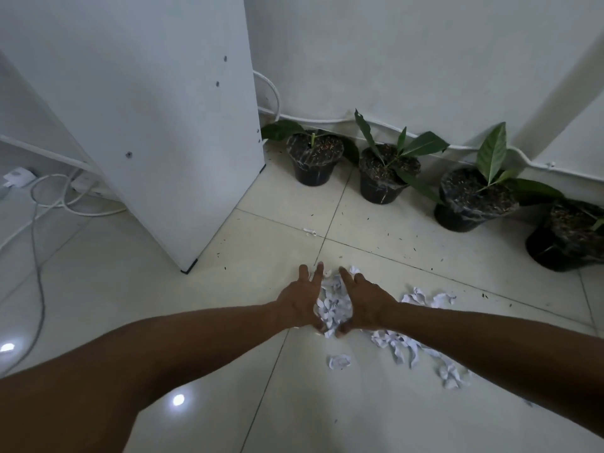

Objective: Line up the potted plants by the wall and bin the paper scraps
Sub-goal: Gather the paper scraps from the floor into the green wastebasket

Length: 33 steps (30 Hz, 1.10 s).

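Note:
A heap of torn white paper scraps [333, 305] lies on the tiled floor between my two hands. My left hand [297, 305] and my right hand [369, 305] rest on the floor on either side of the heap, palms facing in, fingers stretched out and thumbs almost meeting at the near end. More scraps [415, 297] trail off to the right, under and beyond my right forearm, and a single scrap [340, 361] lies nearer to me. Several black potted plants stand in a row along the wall: one pot [315, 158], a second [385, 176], a third [474, 201] and another [565, 237] at the right edge.
A tall white cabinet panel [163, 125] stands on the floor at the left, its corner close to my left hand. White cables [65, 197] and plugs lie on the floor behind it. A white cable [327, 120] runs along the wall base. Soil crumbs dot the tiles. No bin is visible.

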Motion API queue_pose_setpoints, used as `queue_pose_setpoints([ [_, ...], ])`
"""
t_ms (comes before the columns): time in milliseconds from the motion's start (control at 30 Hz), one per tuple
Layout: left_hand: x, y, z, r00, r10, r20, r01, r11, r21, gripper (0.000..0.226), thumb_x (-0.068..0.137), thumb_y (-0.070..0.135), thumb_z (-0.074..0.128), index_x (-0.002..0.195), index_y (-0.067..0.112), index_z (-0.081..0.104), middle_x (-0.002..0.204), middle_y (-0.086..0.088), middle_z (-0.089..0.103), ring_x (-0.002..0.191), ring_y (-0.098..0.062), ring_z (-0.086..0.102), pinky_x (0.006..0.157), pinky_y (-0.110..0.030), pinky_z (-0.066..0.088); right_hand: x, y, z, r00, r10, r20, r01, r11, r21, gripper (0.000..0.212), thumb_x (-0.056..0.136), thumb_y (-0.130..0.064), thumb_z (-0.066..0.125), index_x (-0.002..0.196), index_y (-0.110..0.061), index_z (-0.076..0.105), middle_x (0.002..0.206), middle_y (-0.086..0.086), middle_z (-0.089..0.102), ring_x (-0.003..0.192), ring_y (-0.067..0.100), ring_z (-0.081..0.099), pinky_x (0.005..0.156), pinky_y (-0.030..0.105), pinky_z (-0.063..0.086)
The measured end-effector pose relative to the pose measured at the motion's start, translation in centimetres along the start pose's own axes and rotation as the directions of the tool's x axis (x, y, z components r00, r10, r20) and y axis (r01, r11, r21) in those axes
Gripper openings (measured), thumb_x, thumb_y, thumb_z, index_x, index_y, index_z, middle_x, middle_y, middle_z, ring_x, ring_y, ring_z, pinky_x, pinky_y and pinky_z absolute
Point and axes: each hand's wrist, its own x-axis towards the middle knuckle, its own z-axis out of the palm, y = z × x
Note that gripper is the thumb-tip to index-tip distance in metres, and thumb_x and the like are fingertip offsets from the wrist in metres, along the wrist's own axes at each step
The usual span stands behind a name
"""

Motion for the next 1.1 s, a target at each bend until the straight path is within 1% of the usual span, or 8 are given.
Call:
queue_pose_setpoints([
  [67, 0.6, -0.2, -0.4, 1.000, 0.015, -0.024, -0.017, 0.998, -0.068, 0.129, 0.058, 0.049, 0.090, 0.157, 0.018, 0.014, 0.142, -0.018, 0.027, 0.116, -0.034, 0.059, 0.101, -0.036, 0.050, 0.5, -0.2, -0.4, 1.000, -0.002, -0.006, 0.002, 1.000, 0.023, 0.130, 0.061, -0.054, 0.088, 0.159, -0.018, 0.010, 0.149, 0.018, 0.037, 0.134, 0.035, 0.048, 0.108, 0.038, 0.042],
  [167, 1.3, -0.2, -1.1, 0.998, 0.024, -0.051, -0.030, 0.993, -0.112, 0.093, 0.060, 0.044, 0.089, 0.138, 0.017, 0.046, 0.130, -0.014, 0.037, 0.105, -0.031, 0.063, 0.095, -0.035, 0.052, 1.1, -0.1, -1.3, 0.999, -0.017, -0.035, 0.019, 0.999, 0.038, 0.096, 0.071, -0.047, 0.083, 0.149, -0.017, 0.036, 0.141, 0.013, 0.052, 0.133, 0.030, 0.047, 0.108, 0.035, 0.040],
  [333, 2.7, 0.5, -2.7, 0.999, -0.012, -0.047, 0.002, 0.980, -0.199, 0.054, 0.071, 0.030, 0.084, 0.116, 0.010, 0.060, 0.113, -0.016, 0.056, 0.103, -0.029, 0.059, 0.087, -0.034, 0.048, 2.4, -0.6, -1.8, 0.992, -0.011, -0.126, 0.023, 0.995, 0.094, 0.049, 0.087, -0.036, 0.069, 0.127, -0.009, 0.060, 0.124, 0.013, 0.066, 0.119, 0.029, 0.058, 0.102, 0.034, 0.044],
  [467, 3.2, 1.8, -4.1, 0.995, -0.041, -0.092, 0.023, 0.982, -0.188, 0.018, 0.079, 0.018, 0.074, 0.092, 0.004, 0.075, 0.095, -0.016, 0.075, 0.092, -0.029, 0.070, 0.078, -0.030, 0.052, 2.5, -0.9, -2.2, 0.983, -0.036, -0.178, 0.052, 0.995, 0.089, 0.029, 0.088, -0.031, 0.067, 0.095, -0.004, 0.070, 0.098, 0.015, 0.074, 0.094, 0.031, 0.069, 0.079, 0.028, 0.045],
  [567, 3.3, 2.6, -5.7, 0.994, -0.021, -0.110, 0.002, 0.985, -0.171, 0.017, 0.079, 0.016, 0.074, 0.092, 0.005, 0.078, 0.093, -0.017, 0.075, 0.091, -0.028, 0.070, 0.078, -0.029, 0.052, 1.9, -0.9, -3.2, 0.976, -0.015, -0.215, 0.031, 0.997, 0.075, 0.022, 0.089, -0.026, 0.064, 0.087, -0.004, 0.069, 0.093, 0.014, 0.074, 0.090, 0.031, 0.069, 0.074, 0.028, 0.043],
  [833, 3.6, 7.5, -12.3, 0.975, 0.109, -0.194, -0.138, 0.980, -0.142, 0.019, 0.079, 0.011, 0.074, 0.097, 0.005, 0.080, 0.093, -0.013, 0.078, 0.088, -0.025, 0.072, 0.080, -0.029, 0.056, -3.3, 0.4, -10.0, 0.932, 0.089, -0.352, -0.041, 0.989, 0.141, 0.016, 0.089, -0.018, 0.066, 0.095, -0.004, 0.072, 0.094, 0.015, 0.076, 0.088, 0.032, 0.071, 0.084, 0.038, 0.057],
  [1033, 5.4, 16.9, -16.6, 0.928, 0.275, -0.253, -0.332, 0.917, -0.220, 0.014, 0.078, 0.009, 0.078, 0.092, 0.008, 0.080, 0.088, -0.010, 0.078, 0.065, -0.009, 0.065, 0.057, -0.013, 0.048, -10.6, 5.7, -15.4, 0.822, 0.221, -0.525, -0.131, 0.970, 0.204, 0.022, 0.090, -0.013, 0.064, 0.107, -0.001, 0.070, 0.104, 0.020, 0.072, 0.098, 0.038, 0.069, 0.088, 0.046, 0.056],
  [1100, 6.0, 21.2, -17.8, 0.902, 0.331, -0.277, -0.404, 0.874, -0.270, 0.015, 0.079, 0.012, 0.079, 0.094, 0.009, 0.080, 0.089, -0.010, 0.078, 0.065, -0.010, 0.065, 0.058, -0.015, 0.053, -13.8, 8.1, -17.2, 0.748, 0.268, -0.607, -0.167, 0.961, 0.219, 0.020, 0.090, -0.014, 0.065, 0.107, -0.004, 0.070, 0.104, 0.019, 0.073, 0.095, 0.036, 0.070, 0.086, 0.044, 0.057],
])
